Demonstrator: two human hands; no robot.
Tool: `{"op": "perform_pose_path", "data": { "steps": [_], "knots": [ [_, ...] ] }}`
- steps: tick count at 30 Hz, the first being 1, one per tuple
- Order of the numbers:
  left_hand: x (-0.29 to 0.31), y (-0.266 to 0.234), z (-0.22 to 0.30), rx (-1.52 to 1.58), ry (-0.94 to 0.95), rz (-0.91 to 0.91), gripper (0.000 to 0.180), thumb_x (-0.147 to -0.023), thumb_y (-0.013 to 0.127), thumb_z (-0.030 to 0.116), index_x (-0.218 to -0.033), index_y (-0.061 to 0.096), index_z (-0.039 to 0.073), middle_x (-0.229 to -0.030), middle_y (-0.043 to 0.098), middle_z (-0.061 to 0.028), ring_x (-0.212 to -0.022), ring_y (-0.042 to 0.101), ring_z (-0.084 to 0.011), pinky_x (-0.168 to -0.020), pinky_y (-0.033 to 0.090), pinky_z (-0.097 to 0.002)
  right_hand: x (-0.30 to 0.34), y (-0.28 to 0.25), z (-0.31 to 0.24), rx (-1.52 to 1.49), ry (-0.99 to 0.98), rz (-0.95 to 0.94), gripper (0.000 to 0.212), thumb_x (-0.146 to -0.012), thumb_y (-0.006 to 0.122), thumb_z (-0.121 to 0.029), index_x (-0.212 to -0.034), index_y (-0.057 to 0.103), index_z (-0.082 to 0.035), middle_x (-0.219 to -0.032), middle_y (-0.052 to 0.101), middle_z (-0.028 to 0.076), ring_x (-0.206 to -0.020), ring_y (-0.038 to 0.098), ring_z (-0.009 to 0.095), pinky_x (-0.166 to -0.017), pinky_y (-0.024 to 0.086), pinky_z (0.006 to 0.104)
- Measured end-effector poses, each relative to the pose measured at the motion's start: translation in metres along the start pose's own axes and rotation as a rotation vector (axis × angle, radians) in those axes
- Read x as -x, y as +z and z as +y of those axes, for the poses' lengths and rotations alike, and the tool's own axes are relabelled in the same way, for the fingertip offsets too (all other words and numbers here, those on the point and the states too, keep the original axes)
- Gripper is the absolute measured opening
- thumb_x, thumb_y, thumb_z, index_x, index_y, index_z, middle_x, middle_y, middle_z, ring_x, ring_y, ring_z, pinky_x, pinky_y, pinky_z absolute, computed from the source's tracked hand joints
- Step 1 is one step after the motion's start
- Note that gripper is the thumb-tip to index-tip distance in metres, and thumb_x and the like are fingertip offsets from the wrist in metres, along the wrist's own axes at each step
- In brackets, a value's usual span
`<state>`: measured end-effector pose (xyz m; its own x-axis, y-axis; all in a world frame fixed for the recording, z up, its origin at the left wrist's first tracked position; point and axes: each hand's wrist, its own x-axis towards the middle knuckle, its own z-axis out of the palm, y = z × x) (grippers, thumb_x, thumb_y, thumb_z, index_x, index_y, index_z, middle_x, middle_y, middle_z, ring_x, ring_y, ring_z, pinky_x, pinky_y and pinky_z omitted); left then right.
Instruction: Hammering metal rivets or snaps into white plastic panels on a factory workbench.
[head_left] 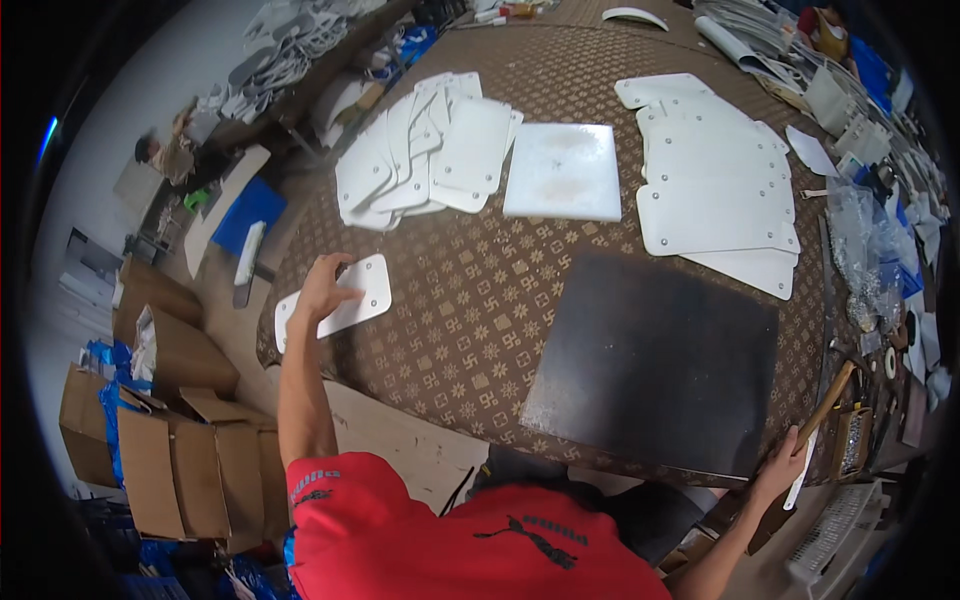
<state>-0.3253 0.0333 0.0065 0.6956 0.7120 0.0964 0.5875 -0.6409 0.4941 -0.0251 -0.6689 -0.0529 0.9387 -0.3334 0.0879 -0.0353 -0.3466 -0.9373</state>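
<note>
Round-cornered panel (350,308), perhaps plastic; left hand (322,290) atop

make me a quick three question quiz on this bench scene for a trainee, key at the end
1. What does the left hand touch?
2. True or false: the black rectangular mat lies nearer the person than the square white slab.
3. Choose one. The right hand holds: (a) a brown cardboard box, (b) a wooden-handled hammer, (c) a clear plastic bag.

Key
1. A white round-cornered panel with metal studs.
2. True
3. b
</note>
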Motion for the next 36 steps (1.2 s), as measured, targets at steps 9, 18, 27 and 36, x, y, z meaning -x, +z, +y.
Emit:
{"op": "perform_pose_path", "data": {
  "steps": [9, 18, 27, 36],
  "knots": [
    [-0.102, 0.130, 0.118, 1.011, -0.396, -0.005, 0.024, -0.085, 0.079, 0.022, -0.091, 0.064, 0.005, -0.072, 0.059, -0.0020, -0.053, 0.043, -0.0084, -0.042, 0.030, -0.0283, -0.001, 0.000, 0.004, 0.006, -0.117, 0.016, 0.033, -0.104, 0.058, -0.032, -0.083, 0.052, -0.007, -0.063, 0.035, -0.006, -0.053, 0.031, 0.006, -0.048, 0.024, 0.0272],
    [-0.167, 0.156, 0.157, 1.450, -0.620, 0.277, 0.032, -0.087, 0.079, 0.024, -0.104, 0.060, 0.006, -0.075, 0.058, -0.0045, -0.053, 0.045, -0.0117, -0.042, 0.030, -0.0289, 0.001, -0.002, -0.005, -0.064, -0.092, -0.011, 0.031, -0.105, 0.057, -0.030, -0.081, 0.048, -0.012, -0.061, 0.036, -0.007, -0.049, 0.034, 0.004, -0.045, 0.025, 0.0258],
    [-0.127, 0.088, 0.209, 0.867, -0.136, 0.442, 0.040, -0.088, 0.075, 0.019, -0.120, 0.063, -0.003, -0.080, 0.062, -0.0047, -0.062, 0.056, -0.0162, -0.048, 0.041, -0.0325, 0.004, -0.004, -0.009, -0.087, -0.020, -0.020, 0.030, -0.104, 0.057, -0.027, -0.084, 0.050, -0.006, -0.063, 0.038, -0.004, -0.053, 0.036, 0.007, -0.048, 0.028, 0.0273],
    [0.014, -0.015, 0.162, 0.107, 0.285, 0.551, 0.017, -0.089, 0.067, -0.001, -0.105, 0.070, 0.001, -0.087, 0.067, -0.0043, -0.079, 0.064, -0.0155, -0.073, 0.048, -0.0269, -0.002, -0.003, -0.003, -0.140, -0.005, -0.075, 0.033, -0.104, 0.058, -0.031, -0.084, 0.051, -0.005, -0.064, 0.037, -0.004, -0.054, 0.035, 0.008, -0.050, 0.028, 0.0279]
  ]
}}
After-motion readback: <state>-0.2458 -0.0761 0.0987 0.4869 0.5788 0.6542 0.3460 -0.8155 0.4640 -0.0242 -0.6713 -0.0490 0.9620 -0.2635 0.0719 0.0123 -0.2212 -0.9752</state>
